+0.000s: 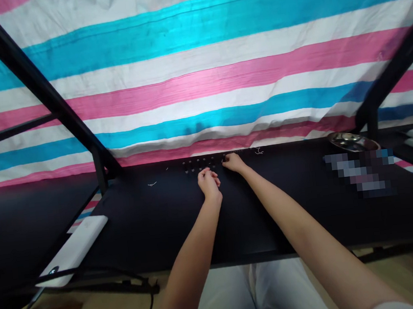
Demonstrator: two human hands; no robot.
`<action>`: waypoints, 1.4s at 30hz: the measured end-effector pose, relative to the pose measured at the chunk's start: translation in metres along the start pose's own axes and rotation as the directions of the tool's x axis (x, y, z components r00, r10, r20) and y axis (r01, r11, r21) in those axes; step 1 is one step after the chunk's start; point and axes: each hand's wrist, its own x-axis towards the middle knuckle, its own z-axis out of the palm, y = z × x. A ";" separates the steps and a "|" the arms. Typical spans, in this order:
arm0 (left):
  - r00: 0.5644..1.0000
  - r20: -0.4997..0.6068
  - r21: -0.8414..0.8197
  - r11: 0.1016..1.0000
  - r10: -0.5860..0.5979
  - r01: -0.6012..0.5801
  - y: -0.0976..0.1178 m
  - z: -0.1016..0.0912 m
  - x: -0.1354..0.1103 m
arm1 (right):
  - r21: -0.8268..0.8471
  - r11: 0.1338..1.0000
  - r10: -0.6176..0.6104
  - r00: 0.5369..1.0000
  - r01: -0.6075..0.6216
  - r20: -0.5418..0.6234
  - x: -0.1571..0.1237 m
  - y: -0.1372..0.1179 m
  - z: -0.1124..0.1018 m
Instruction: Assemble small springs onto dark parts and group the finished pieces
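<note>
A row of small dark pieces with pale ends (pixel 190 166) stands near the back edge of the black table (pixel 132 221). At the right end of that row my right hand (pixel 234 163) is closed, its fingertips pinching what looks like one of these small dark pieces. Just in front of the row is my left hand (pixel 209 182), its fingers curled together. Whatever it may hold is too small and hidden to make out.
Thin white scraps (pixel 152 183) lie left of the row, and more white strands (pixel 258 150) at the back right. A round metal dish (pixel 355 143) is at the right, beside a blurred patch. A white power bank-like device (pixel 78 249) with a cable lies left. Black frame posts (pixel 99 168) flank the table.
</note>
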 end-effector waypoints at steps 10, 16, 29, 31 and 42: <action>1.000 0.022 0.015 1.000 0.007 -0.007 0.000 0.000 0.000 | -0.050 0.999 -0.008 0.998 0.011 0.063 0.009 -0.003 -0.004; 1.000 0.026 0.030 1.000 0.008 -0.009 -0.002 0.000 0.000 | -0.089 0.996 -0.002 0.998 0.008 0.062 0.012 -0.001 0.000; 1.000 -0.007 0.052 0.998 0.023 -0.023 -0.007 -0.004 0.009 | -0.281 0.957 -0.043 0.993 0.073 0.111 -0.016 0.017 -0.047; 1.000 0.003 0.043 0.999 0.018 -0.018 -0.007 -0.004 0.010 | -0.307 0.952 -0.001 0.999 -0.010 -0.036 -0.033 0.028 -0.065; 0.997 0.079 0.014 1.000 -0.014 0.013 -0.010 -0.003 0.010 | -0.213 0.750 0.415 0.696 -0.627 -0.586 -0.121 0.142 -0.148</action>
